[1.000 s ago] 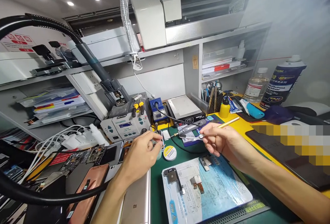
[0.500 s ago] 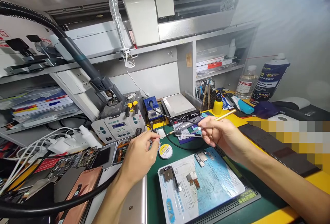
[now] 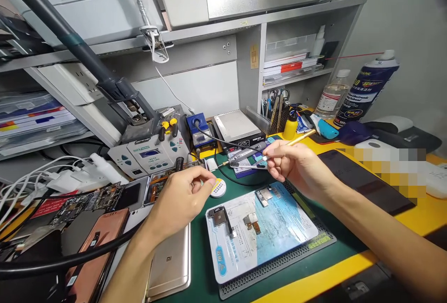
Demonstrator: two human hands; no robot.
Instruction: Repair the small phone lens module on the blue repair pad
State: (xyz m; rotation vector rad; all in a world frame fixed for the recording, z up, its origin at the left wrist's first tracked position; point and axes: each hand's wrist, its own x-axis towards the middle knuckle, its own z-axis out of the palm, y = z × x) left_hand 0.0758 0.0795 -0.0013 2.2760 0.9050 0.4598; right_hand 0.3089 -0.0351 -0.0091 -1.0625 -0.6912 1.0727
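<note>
Three parts (image 3: 220, 217) on panel (image 3: 272, 252), panel on pad (image 3: 279, 268), pad on mat (image 3: 204, 275); phone (image 3: 171, 256) left of panel, tin (image 3: 218, 188) behind it; plate (image 3: 237, 126) farther back, station (image 3: 153, 156) to its left, bottle (image 3: 290, 129) to its right, can (image 3: 366, 91) farther right

Green mat (image 3: 199, 256) here, yellow tabletop (image 3: 366, 186) around it, coppery-pink phone (image 3: 96, 252), and my pen-like tool (image 3: 301, 137) looks gold, perhaps brass.

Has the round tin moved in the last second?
No. The tin still sits just beyond the far left corner of the blue pad.
</note>
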